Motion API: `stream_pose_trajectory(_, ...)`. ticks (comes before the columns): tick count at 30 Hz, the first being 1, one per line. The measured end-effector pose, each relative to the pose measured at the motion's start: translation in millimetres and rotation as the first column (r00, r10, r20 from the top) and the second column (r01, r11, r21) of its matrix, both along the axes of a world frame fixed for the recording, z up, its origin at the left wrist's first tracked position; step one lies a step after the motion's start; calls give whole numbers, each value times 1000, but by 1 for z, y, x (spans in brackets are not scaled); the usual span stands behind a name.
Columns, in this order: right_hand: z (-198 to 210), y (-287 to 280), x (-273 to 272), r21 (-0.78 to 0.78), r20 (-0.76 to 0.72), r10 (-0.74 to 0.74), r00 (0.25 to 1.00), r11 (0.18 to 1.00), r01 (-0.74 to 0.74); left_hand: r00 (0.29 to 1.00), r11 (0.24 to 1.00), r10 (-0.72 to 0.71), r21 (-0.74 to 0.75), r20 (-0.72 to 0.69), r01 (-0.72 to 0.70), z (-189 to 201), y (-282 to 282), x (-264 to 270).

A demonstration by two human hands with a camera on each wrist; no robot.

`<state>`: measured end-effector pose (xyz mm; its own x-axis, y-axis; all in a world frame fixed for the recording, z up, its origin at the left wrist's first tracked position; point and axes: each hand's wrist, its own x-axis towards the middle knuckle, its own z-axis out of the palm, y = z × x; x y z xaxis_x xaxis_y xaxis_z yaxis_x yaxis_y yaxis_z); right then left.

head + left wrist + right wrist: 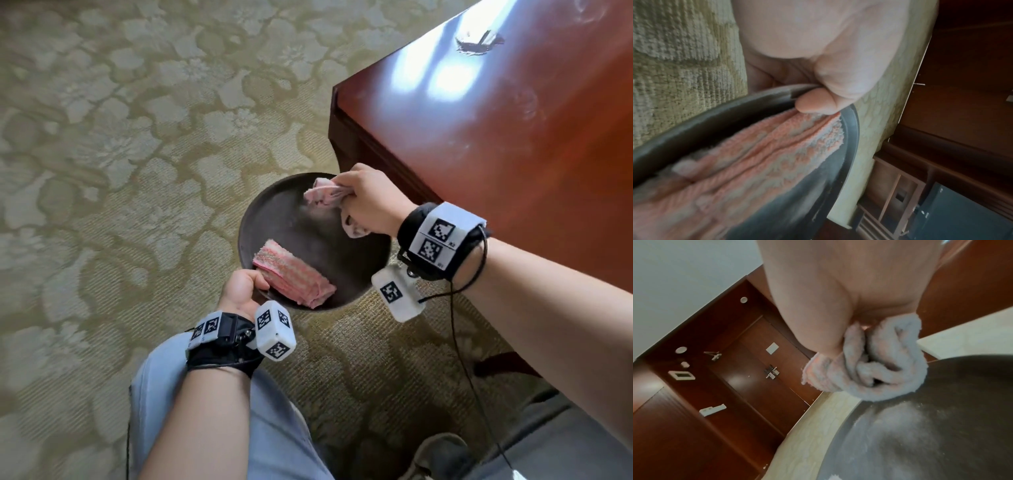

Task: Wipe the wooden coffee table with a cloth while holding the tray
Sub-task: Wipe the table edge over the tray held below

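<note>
We see the left hand (241,287) gripping the near rim of the round dark tray (274,212), thumb on top of the rim and pressing one end of a folded pink cloth (294,275) that lies inside the tray towards six o'clock. The left wrist view confirms it: the thumb (818,104) clamps over the rim, and its tip touches the folded cloth's end (the fingers beneath the tray are hidden).

The right hand (370,202) is closed tightly around a bunched pink cloth (323,195), which sticks out of both sides of the fist. From the right wrist view, the bunch (879,363) sits just at the tray's surface (931,418); we cannot tell whether it touches. In the head view this hand sits over the tray's rim at about one o'clock.

The tray hangs over the patterned carpet (120,154), just beside the corner of the glossy wooden coffee table (496,120), which fills the upper right. The two hands are apart, on opposite sides of the tray. A jeans-clad knee (161,383) shows below the left wrist.
</note>
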<state>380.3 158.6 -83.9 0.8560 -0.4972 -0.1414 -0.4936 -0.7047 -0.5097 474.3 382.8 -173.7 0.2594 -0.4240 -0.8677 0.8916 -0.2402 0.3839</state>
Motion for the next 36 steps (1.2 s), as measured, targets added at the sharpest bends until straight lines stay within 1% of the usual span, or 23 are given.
stream_pose_trajectory(3, 32, 12, 13, 33, -41, 13, 999, 999, -11, 998, 996, 67, 56, -1, -66, 28, 28, 1)
stream_pose_trajectory(5, 66, 20, 19, 57, -59, 19, 998, 998, -15, 995, 990, 104, 93, -6, -103, 63, 43, 3)
stream_pose_trajectory(8, 133, 32, 26, 120, -53, 15, 998, 993, -8, 994, 988, 111, 110, -18, -108, 134, 56, 6)
stream_pose_trajectory(10, 184, 39, 30, 162, -53, 5, 999, 987, 4, 992, 984, 125, 132, -17, -122, 185, 62, 11)
stream_pose_trajectory(14, 289, 49, 42, 195, -46, -17, 999, 981, 25, 993, 979, 117, 167, 6, -116, 284, 67, 30)
stream_pose_trajectory(16, 340, 51, 50, 214, -29, -37, 999, 976, 43, 992, 979, 119, 164, 35, -123, 332, 68, 41)
stream_pose_trajectory(19, 410, 57, 61, 234, -21, -72, 997, 969, 75, 990, 982, 139, 121, 36, -143, 404, 71, 52)
stream_pose_trajectory(22, 466, 64, 70, 274, -17, -113, 993, 955, 113, 988, 983, 147, 104, 40, -150, 464, 74, 62)
stream_pose_trajectory(25, 506, 69, 81, 295, 6, -139, 990, 947, 131, 991, 984, 124, 121, 53, -129, 511, 77, 72)
stream_pose_trajectory(29, 538, 68, 96, 338, 22, -185, 982, 926, 167, 987, 984, 122, 118, 100, -134, 553, 75, 88)
stream_pose_trajectory(32, 554, 59, 109, 402, 53, -237, 970, 894, 196, 985, 985, 125, 106, 119, -137, 572, 67, 103)
stream_pose_trajectory(35, 562, 45, 122, 445, 82, -279, 957, 869, 216, 977, 982, 143, 104, 156, -160, 577, 55, 124)
stream_pose_trajectory(36, 563, 39, 128, 481, 84, -288, 954, 850, 214, 975, 981, 131, 122, 179, -154, 580, 50, 131)
